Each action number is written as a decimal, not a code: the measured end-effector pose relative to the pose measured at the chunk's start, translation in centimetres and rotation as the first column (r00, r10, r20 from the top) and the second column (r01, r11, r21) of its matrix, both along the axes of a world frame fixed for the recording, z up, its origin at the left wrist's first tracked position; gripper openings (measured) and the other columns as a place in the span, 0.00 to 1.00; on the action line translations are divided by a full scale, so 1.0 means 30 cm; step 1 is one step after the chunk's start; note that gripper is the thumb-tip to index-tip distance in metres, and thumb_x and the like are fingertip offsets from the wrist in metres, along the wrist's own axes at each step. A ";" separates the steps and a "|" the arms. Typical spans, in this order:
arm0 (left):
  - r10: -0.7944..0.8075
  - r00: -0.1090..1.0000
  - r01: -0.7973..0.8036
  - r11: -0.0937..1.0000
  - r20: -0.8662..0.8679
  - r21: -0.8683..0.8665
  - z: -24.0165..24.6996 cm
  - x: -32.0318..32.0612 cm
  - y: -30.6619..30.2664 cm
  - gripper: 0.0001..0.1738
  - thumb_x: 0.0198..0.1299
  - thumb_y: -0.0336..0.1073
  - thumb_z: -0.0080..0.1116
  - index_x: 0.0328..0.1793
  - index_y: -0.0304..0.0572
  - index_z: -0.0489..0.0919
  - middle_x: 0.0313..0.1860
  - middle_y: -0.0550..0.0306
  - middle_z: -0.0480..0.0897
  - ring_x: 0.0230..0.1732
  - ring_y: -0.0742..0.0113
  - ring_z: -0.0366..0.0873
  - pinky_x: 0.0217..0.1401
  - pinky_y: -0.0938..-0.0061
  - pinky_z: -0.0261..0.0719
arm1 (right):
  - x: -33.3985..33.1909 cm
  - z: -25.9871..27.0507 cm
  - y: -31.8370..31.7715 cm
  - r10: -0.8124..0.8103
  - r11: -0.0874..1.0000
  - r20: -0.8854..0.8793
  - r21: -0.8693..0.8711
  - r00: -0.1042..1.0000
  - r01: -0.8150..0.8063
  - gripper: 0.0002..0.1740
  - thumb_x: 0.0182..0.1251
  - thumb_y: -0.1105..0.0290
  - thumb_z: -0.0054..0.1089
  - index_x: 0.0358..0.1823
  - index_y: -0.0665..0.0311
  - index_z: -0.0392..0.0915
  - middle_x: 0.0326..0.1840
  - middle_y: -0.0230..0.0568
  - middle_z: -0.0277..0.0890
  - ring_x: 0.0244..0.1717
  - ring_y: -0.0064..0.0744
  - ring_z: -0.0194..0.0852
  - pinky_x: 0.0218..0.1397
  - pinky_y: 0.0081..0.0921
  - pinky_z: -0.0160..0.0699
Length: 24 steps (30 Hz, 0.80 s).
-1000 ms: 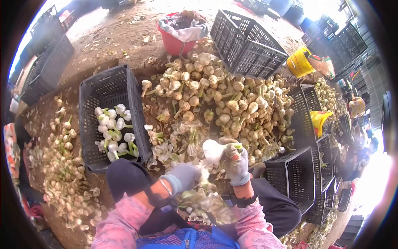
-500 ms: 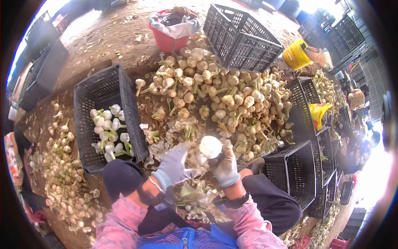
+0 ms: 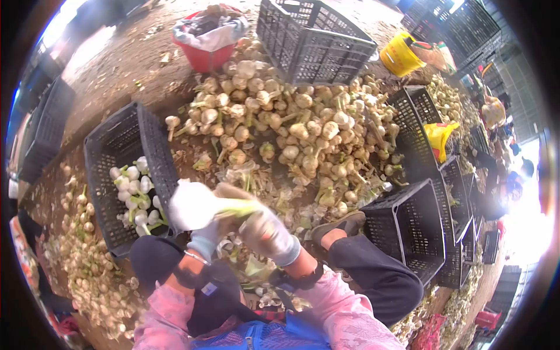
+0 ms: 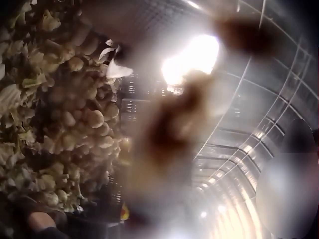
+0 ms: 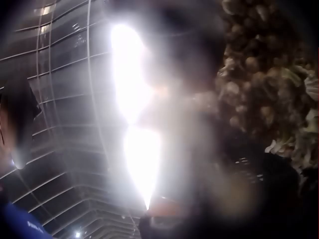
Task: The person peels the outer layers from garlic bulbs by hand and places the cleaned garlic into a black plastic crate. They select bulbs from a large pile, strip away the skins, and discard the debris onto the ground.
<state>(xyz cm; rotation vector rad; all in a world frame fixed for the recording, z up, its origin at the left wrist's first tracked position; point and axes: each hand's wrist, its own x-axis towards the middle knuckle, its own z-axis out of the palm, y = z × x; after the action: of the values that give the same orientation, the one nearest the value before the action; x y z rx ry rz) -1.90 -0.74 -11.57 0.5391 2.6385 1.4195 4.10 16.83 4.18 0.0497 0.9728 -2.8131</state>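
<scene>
In the head view, a peeled white garlic bulb (image 3: 189,205) with a green stem is blurred and lies close to the camera. My gloved right hand (image 3: 267,234) grips its stem, the bulb pointing left. My gloved left hand (image 3: 205,231) is mostly hidden behind the bulb and stem; I cannot tell how its fingers lie. Just left of the bulb stands a black plastic crate (image 3: 157,143) with several clean white garlic bulbs (image 3: 133,185) inside. Both wrist views are blurred by glare.
A heap of unpeeled garlic (image 3: 303,125) spreads ahead, with loose skins (image 3: 251,181) nearer me. Black crates stand at the back (image 3: 318,49) and right (image 3: 408,227). Beyond the heap are a red bucket (image 3: 207,55) and a yellow bucket (image 3: 401,55). More garlic (image 3: 96,268) lies left.
The right hand has carried the garlic bulb left and closer to the camera, towards the crate of clean bulbs. The left hand has shifted left, now behind the bulb. The head view has turned.
</scene>
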 end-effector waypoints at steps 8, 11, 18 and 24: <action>-0.078 0.986 0.091 0.992 0.147 -0.087 0.275 -0.013 0.114 0.22 0.51 0.30 0.68 0.56 0.41 0.84 0.58 0.46 0.79 0.63 0.52 0.73 0.68 0.64 0.69 | 0.081 -0.562 0.630 -0.680 -0.390 0.018 0.837 0.733 -0.383 0.28 0.57 0.61 0.72 0.59 0.62 0.78 0.59 0.48 0.77 0.60 0.48 0.77 0.63 0.40 0.75; -0.165 0.907 0.185 0.983 0.388 -0.015 0.202 0.001 0.108 0.09 0.54 0.35 0.68 0.38 0.37 0.88 0.52 0.45 0.81 0.52 0.55 0.79 0.55 0.66 0.78 | 0.181 -0.764 0.782 -0.695 -0.257 0.235 0.801 0.679 -0.540 0.28 0.57 0.61 0.70 0.58 0.65 0.77 0.57 0.51 0.77 0.59 0.50 0.76 0.62 0.41 0.75; -0.375 0.808 0.377 0.922 0.453 0.092 0.176 0.021 0.134 0.43 0.64 0.44 0.66 0.80 0.42 0.57 0.57 0.54 0.76 0.52 0.68 0.78 0.52 0.73 0.80 | 0.182 -0.668 0.602 -0.568 0.666 0.202 0.681 0.798 0.303 0.15 0.67 0.74 0.61 0.55 0.67 0.79 0.41 0.35 0.83 0.40 0.22 0.79 0.45 0.19 0.76; -0.386 0.781 0.111 0.859 0.491 0.500 0.251 0.071 0.155 0.51 0.50 0.26 0.75 0.78 0.38 0.58 0.66 0.52 0.73 0.62 0.65 0.73 0.66 0.69 0.73 | 0.099 -0.295 0.152 -0.230 0.964 0.116 0.161 0.966 0.210 0.23 0.74 0.57 0.60 0.61 0.66 0.75 0.45 0.31 0.80 0.40 0.16 0.74 0.43 0.17 0.73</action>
<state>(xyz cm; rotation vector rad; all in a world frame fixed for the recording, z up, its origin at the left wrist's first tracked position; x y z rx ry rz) 0.22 3.92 -4.05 0.3921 1.6950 1.7549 7.07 21.38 -4.66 0.3838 1.2091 -2.8804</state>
